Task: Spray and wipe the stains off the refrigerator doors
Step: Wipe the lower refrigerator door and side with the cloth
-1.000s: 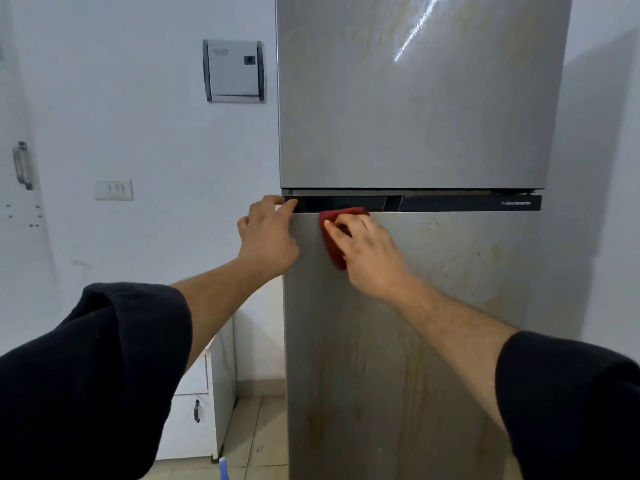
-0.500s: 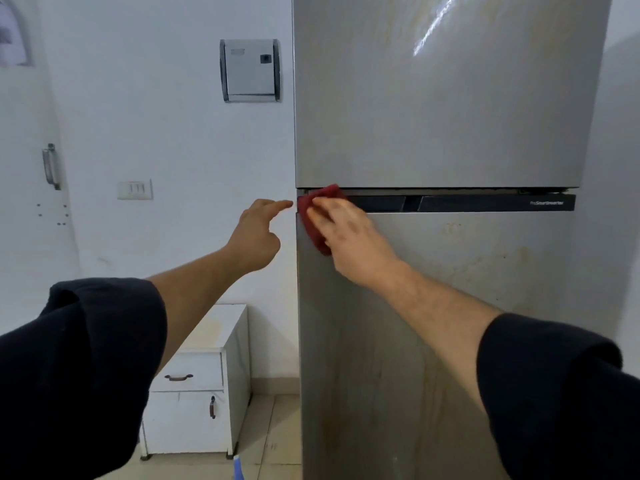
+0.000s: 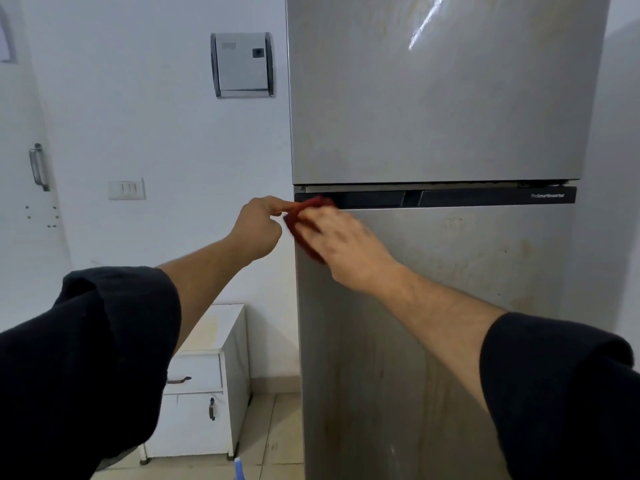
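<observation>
The red cloth (image 3: pixel 297 226) (soft, crumpled) lies under the right hand (image 3: pixel 341 244), at the top left corner of the lower refrigerator door (image 3: pixel 450 306), which is brushed grey metal with yellowish streaks. The fingers press flat and are blurred. The left hand (image 3: pixel 258 230) extends forefinger and thumb to the cloth's edge — whether they pinch it cannot be told.

Red cloth (image 3: pixel 294 226), crumpled and motion-blurred, pressed flat on top-left corner of lower door (image 3: pixel 450 306), top edge overlapping dark handle strip (image 3: pixel 467 197). Lower door silver, shut, streaked with yellow-brown stains and drip marks. Upper door (image 3: pixel 433 116) silver, shut, faint yellowish smears, bright glare streak.
</observation>
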